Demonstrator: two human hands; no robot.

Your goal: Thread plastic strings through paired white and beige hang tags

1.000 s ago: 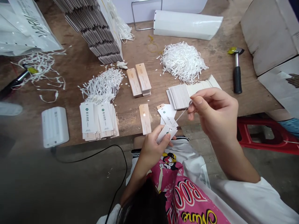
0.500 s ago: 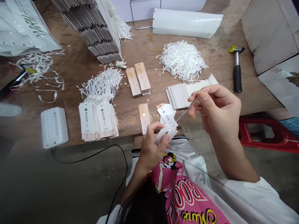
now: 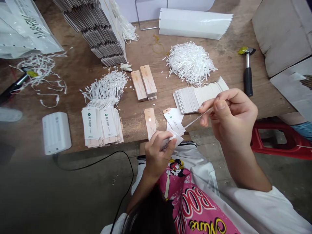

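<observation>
My left hand (image 3: 159,151) pinches a small white hang tag (image 3: 179,139) at the table's front edge, its fingers covering much of the print. From that tag a thin white string (image 3: 197,121) runs up to the right, pulled fairly straight. The string's other end is between the thumb and forefinger of my right hand (image 3: 231,120), which is closed on it. Just beyond the held tag lie a few loose white tags (image 3: 175,120) and a small pile of peach tags (image 3: 150,122). A row of packed tags (image 3: 186,100) lies behind my right hand.
Strung tags (image 3: 109,123) lie left, their strings (image 3: 106,89) fanned behind. A string heap (image 3: 191,61) and peach tag stacks (image 3: 143,83) are further back. Also on the wooden table are a tall card stack (image 3: 107,39), a hammer (image 3: 248,71) and a white corded box (image 3: 57,133).
My right hand has moved a little to the right, drawing the string further from the tag. My left hand has shifted slightly left with the tag, which is now turned more.
</observation>
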